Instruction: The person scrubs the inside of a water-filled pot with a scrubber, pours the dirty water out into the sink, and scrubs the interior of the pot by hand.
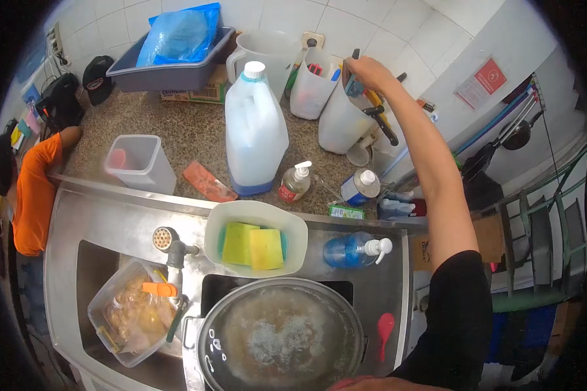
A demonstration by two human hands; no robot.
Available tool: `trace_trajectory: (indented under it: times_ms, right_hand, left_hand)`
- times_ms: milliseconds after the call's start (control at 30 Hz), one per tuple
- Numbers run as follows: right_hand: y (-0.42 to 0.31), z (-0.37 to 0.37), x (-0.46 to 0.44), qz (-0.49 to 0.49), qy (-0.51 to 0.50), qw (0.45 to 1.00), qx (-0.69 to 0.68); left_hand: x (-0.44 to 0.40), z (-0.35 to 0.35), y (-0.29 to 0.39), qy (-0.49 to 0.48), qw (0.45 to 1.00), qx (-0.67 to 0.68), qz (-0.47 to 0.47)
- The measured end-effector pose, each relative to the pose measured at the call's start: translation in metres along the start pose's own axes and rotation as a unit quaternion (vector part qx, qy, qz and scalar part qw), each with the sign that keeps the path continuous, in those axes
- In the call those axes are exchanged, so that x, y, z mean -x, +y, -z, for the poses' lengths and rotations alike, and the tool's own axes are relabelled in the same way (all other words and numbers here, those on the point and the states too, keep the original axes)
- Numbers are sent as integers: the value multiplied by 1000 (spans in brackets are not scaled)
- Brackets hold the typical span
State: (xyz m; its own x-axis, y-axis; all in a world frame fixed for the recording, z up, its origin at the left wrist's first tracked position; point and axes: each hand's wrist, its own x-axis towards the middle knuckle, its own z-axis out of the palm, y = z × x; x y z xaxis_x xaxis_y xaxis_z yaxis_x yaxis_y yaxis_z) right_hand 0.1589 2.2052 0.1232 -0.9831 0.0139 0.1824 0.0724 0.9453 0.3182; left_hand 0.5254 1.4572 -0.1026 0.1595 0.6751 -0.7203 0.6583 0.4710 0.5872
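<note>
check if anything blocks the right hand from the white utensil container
Nothing visible does: the right hand is at the rim of the white utensil container. A black handle juts out lower down, not between them.

The view is bright, bowed and black-cornered.

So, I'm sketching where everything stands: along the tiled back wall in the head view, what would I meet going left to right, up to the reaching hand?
Black cap → grey tub → clear pitcher → smaller whitish container → larger utensil container, with the right hand at its top.
</note>
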Motion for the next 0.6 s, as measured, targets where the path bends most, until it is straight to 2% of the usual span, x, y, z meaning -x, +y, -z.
trace_trajectory:
  times_ms: [133,233,300,367,433,467,500,533,600]
  right_hand:
    - [-13,7,-1,-32,-59,996,50]
    - [-13,5,4,7,-43,993,113]
    - [-11,3,7,24,-12,995,99]
    - [-7,1,11,33,5,996,85]
    - [-4,4,18,41,6,997,70]
    - [-3,6,19,49,8,997,65]
    - [-7,9,20,38,10,997,73]
    - [-13,13,27,24,13,996,81]
    - [-17,16,32,9,19,996,83]
  left_hand:
    - [-7,109,49,147,986,-5,-73]
    - [-19,185,83,249,961,-3,-117]
    - [-38,233,96,303,943,8,-138]
    - [-63,279,111,383,904,55,-184]
    - [-95,326,129,436,847,132,-275]
    - [-111,357,144,428,826,214,-300]
    - [-133,387,156,466,761,296,-341]
    - [-150,420,170,459,720,399,-334]
    - [-183,479,188,630,692,271,-226]
